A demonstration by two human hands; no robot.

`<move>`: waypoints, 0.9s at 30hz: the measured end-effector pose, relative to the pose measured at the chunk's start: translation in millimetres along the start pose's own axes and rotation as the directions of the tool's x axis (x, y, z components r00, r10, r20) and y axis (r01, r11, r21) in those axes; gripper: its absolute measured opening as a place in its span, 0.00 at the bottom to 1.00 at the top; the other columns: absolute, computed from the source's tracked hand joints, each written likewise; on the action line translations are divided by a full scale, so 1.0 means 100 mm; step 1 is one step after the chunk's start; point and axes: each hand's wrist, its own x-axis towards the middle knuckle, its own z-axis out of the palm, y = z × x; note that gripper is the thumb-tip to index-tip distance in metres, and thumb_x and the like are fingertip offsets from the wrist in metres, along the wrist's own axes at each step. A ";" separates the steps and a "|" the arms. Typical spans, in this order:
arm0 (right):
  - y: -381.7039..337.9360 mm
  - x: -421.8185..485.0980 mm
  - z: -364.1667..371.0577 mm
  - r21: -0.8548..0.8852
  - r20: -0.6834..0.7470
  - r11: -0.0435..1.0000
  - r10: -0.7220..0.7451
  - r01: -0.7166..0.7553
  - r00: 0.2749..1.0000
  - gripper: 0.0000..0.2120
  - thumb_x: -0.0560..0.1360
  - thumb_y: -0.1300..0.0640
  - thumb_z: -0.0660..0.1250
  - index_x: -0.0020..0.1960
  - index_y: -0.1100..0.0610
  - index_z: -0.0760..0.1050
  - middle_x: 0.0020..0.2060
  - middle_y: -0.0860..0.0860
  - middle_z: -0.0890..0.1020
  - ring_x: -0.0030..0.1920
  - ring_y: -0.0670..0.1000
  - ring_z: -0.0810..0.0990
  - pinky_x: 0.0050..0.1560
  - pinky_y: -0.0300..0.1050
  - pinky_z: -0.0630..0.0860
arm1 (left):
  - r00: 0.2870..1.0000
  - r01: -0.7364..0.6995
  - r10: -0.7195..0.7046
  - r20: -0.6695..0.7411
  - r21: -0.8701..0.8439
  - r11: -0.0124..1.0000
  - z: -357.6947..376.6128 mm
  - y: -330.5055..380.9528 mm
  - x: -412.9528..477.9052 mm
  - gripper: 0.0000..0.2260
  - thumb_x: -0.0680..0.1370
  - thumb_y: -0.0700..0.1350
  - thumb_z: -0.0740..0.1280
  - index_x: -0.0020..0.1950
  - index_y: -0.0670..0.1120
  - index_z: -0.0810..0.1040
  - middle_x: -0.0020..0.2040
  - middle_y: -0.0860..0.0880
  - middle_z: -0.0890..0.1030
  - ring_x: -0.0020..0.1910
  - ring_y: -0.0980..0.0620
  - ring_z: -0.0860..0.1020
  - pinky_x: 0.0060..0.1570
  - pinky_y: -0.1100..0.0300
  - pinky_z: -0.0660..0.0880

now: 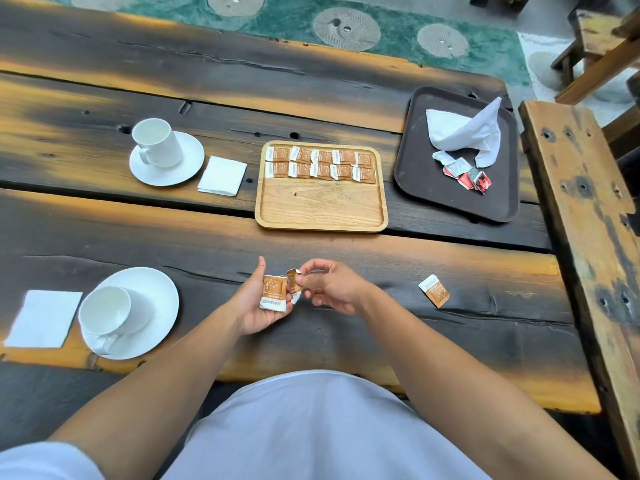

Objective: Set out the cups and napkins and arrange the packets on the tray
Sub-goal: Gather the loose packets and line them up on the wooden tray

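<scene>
Left hand [258, 303] cradling 1 orange packet [274, 292], right hand [329, 284] pinching a 2nd packet [293, 284] beside it, wooden tray [320, 209] behind — 10 packets in 2 rows, 1 loose packet [434, 291] off right

I can't read print on tray packets [320, 164], too small | red wrappers [467, 174] on dark tray [450, 202]: count unclear, overlapping | pkt in right hand [332, 285] partly hidden by fingers | bench [588, 220] cut off at right edge
</scene>
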 end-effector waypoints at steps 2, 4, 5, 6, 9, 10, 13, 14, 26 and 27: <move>0.00 0.01 0.05 -0.027 0.013 1.000 -0.005 0.005 1.000 0.07 0.75 0.65 0.71 0.42 0.55 0.76 0.35 0.52 0.82 0.30 0.46 0.76 0.26 0.36 0.70 | 1.000 0.000 0.000 0.025 -0.021 1.000 -0.01 0.00 -0.01 0.34 0.75 0.71 0.57 0.53 0.40 0.78 0.40 0.42 0.81 0.35 0.49 0.80 0.35 0.58 0.79; -0.01 0.02 0.08 -0.059 0.002 0.998 -0.015 0.015 1.000 0.07 0.75 0.64 0.71 0.42 0.54 0.77 0.35 0.51 0.83 0.30 0.46 0.76 0.27 0.36 0.70 | 1.000 -0.006 0.006 0.025 -0.022 1.000 -0.01 -0.01 -0.01 0.33 0.75 0.71 0.56 0.52 0.41 0.78 0.39 0.43 0.81 0.35 0.49 0.80 0.36 0.58 0.78; -0.02 0.03 0.09 -0.068 -0.006 0.997 -0.021 0.020 1.000 0.07 0.75 0.64 0.72 0.42 0.53 0.77 0.34 0.51 0.83 0.30 0.46 0.76 0.27 0.37 0.69 | 1.000 -0.009 0.009 0.021 -0.020 1.000 -0.02 -0.01 -0.01 0.33 0.75 0.71 0.56 0.51 0.41 0.78 0.39 0.43 0.82 0.35 0.50 0.80 0.37 0.58 0.78; -0.03 0.03 0.10 -0.069 -0.014 0.997 -0.027 0.026 1.000 0.08 0.75 0.63 0.72 0.42 0.53 0.77 0.34 0.51 0.82 0.30 0.46 0.76 0.26 0.37 0.69 | 1.000 -0.011 0.011 0.020 -0.022 1.000 -0.02 -0.01 -0.01 0.33 0.75 0.71 0.56 0.51 0.42 0.79 0.40 0.43 0.82 0.35 0.50 0.80 0.38 0.59 0.77; -0.05 0.04 0.11 -0.042 -0.008 0.999 -0.033 0.033 0.999 0.08 0.75 0.63 0.72 0.41 0.53 0.77 0.36 0.53 0.82 0.29 0.46 0.76 0.25 0.36 0.69 | 0.999 -0.008 0.009 0.033 -0.032 0.999 -0.02 -0.02 0.00 0.32 0.75 0.71 0.56 0.51 0.42 0.80 0.42 0.44 0.81 0.37 0.51 0.79 0.40 0.59 0.77; -0.05 0.03 0.11 -0.034 0.003 0.999 -0.028 0.029 1.000 0.08 0.74 0.63 0.72 0.41 0.53 0.77 0.37 0.54 0.82 0.29 0.46 0.76 0.25 0.36 0.69 | 0.999 -0.004 0.006 0.042 -0.034 0.999 -0.02 -0.02 0.00 0.32 0.75 0.71 0.56 0.52 0.42 0.79 0.42 0.44 0.81 0.38 0.51 0.79 0.40 0.58 0.77; -0.04 0.02 0.10 -0.041 0.037 0.999 0.000 0.001 0.999 0.06 0.75 0.64 0.71 0.43 0.54 0.78 0.36 0.56 0.82 0.29 0.47 0.78 0.25 0.37 0.70 | 0.997 0.013 -0.011 0.082 -0.029 0.999 0.02 -0.03 0.00 0.33 0.74 0.72 0.56 0.54 0.43 0.79 0.43 0.43 0.81 0.38 0.49 0.79 0.37 0.58 0.78; -0.03 0.01 0.10 -0.057 0.037 0.998 0.011 -0.009 0.999 0.06 0.75 0.64 0.71 0.43 0.55 0.77 0.35 0.56 0.83 0.29 0.47 0.78 0.25 0.37 0.70 | 0.996 0.021 -0.018 0.093 -0.027 0.999 0.04 -0.03 0.00 0.34 0.74 0.72 0.56 0.54 0.42 0.79 0.43 0.43 0.80 0.37 0.48 0.79 0.36 0.57 0.79; 0.06 0.07 0.04 -0.363 -0.114 0.932 -0.040 -0.004 0.993 0.07 0.76 0.63 0.71 0.42 0.56 0.75 0.25 0.49 0.83 0.25 0.43 0.80 0.21 0.36 0.69 | 0.994 0.057 -0.059 0.091 0.025 0.998 0.14 -0.07 0.03 0.35 0.73 0.72 0.57 0.53 0.40 0.78 0.44 0.39 0.81 0.41 0.44 0.82 0.41 0.57 0.81; 0.07 0.07 0.04 -0.378 -0.125 0.926 -0.045 -0.006 0.991 0.07 0.76 0.63 0.71 0.42 0.56 0.75 0.26 0.49 0.83 0.25 0.43 0.80 0.21 0.36 0.69 | 0.994 0.052 -0.055 0.090 0.033 0.998 0.15 -0.08 0.03 0.36 0.73 0.73 0.57 0.52 0.40 0.78 0.44 0.39 0.81 0.41 0.44 0.81 0.41 0.57 0.81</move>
